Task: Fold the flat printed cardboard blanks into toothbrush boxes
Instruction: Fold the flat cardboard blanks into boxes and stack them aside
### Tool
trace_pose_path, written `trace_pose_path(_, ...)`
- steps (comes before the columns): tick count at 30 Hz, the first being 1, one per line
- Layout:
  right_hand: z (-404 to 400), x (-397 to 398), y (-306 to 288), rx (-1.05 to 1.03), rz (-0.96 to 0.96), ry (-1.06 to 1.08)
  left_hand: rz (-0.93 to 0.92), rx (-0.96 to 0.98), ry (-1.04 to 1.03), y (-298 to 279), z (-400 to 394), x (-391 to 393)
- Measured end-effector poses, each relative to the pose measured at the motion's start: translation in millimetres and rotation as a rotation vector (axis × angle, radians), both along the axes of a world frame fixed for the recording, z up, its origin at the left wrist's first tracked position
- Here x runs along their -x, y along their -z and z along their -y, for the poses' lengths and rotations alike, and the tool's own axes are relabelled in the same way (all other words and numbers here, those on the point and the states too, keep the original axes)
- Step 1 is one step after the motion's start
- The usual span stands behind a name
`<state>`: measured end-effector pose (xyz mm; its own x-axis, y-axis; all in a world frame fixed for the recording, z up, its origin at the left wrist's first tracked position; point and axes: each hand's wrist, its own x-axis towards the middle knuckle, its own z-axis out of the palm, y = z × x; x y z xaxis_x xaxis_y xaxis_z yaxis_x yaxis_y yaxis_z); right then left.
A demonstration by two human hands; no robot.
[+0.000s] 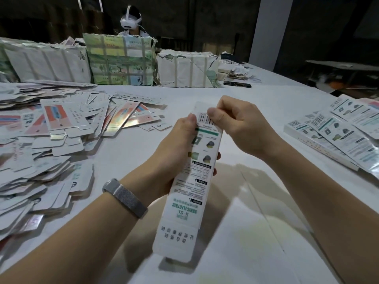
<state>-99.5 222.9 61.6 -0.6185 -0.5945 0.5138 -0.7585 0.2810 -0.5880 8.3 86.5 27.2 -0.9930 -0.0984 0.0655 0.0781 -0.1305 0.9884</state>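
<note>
Left hand (174, 152) grips the box (194, 177) mid-length; right hand (235, 124) pinches its far end.

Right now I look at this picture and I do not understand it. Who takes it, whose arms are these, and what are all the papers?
There is no machine here. A person wears a camera on the head, so you see that person's own two arms from above. The left hand grips the middle of a long white box, and the right hand pinches its far end, by the barcode. On the white table, a pile of blanks lies at the left: flat printed cardboard, not yet folded. At the right lie finished boxes. Behind stand wrapped bundles, and another person with a headset sits beyond them.
</note>
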Motion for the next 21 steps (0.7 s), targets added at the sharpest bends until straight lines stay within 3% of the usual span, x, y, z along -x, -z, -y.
trace_pose_path(9,14.0,-15.0,13.4,0.472,0.432,-0.185,-0.273,-0.078,-0.123,6.1,-3.1,7.1)
trace_pose_path(14,18.8,-21.1,20.6,0.493,0.548,-0.286,-0.285,-0.140,-0.141,7.6,-7.7,6.7)
trace_pose_path(21,17.9,-22.9,21.3,0.518,0.621,-0.305,-0.268,-0.077,-0.084,4.8,-6.3,5.7)
